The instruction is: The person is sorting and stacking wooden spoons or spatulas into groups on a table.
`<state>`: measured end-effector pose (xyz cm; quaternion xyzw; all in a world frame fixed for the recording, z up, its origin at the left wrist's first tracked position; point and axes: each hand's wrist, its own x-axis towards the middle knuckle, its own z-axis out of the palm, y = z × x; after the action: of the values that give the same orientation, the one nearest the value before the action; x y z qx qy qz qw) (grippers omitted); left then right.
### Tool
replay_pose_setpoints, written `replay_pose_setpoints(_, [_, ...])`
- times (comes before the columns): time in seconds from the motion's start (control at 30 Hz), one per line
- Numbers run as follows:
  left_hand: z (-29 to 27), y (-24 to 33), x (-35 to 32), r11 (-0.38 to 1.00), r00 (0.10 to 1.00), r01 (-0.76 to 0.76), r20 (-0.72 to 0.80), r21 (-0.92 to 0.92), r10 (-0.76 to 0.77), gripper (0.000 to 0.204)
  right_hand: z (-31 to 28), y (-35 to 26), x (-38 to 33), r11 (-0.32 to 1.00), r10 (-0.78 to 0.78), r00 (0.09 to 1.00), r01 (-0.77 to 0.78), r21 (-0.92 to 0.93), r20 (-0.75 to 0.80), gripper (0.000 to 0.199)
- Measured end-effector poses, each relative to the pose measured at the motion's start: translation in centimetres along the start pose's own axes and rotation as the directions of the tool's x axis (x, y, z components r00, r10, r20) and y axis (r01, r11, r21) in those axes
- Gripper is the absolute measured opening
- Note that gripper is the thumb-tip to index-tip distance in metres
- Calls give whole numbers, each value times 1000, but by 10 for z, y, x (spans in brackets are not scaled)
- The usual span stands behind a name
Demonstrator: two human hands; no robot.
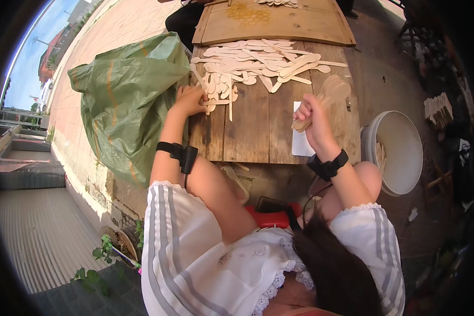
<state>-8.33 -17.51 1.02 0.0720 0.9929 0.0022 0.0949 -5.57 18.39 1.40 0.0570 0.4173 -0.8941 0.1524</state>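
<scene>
A bundle of flat wooden spoons (334,90) is in my right hand (312,118), fingers wrapped round the handles and the wide ends fanned upward. Beneath that hand a white sheet (302,142) lies on the plank table (247,131). My left hand (190,100) is at the table's left edge, its fingers closed on a wooden spoon (217,102) that sticks out to the right. Just beyond lies a loose heap of wooden spoons (258,60), pointing in many directions. Part of the left fingers' grip is hidden by the hand itself.
A green woven sack (131,100) slumps against the table's left side. On the right stands a white bucket (395,152) with some wooden pieces inside. A raised wooden board (279,23) crosses the table's far end, with more spoons on it. Another person's dark-clothed leg (181,26) shows beyond.
</scene>
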Motion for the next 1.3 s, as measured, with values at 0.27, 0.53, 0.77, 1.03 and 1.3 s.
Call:
replay_pose_setpoints(0.27, [-13,8,-19,998,992,-54,112,21,51,18,3,-16,1,971,135,977,-98,-216,163,29])
replay_pose_setpoints(0.53, [-90,140,-60,791,795,-603,-154,-103,586,16,6,-14,0,751,386,890,-150,-643,244,37])
replay_pose_setpoints(0.77, [-75,208,-96,766,711,-636,-314,96,630,17,-4,24,-7,860,497,617,-441,-256,610,49])
replay_pose_setpoints(1.03, [-51,205,-97,846,692,-526,-535,87,485,18,1,33,-17,844,513,710,-520,-133,483,25])
replay_pose_setpoints(1.3, [-172,240,-148,-193,641,-701,-725,-687,252,24,2,7,1,892,382,895,-422,159,231,16])
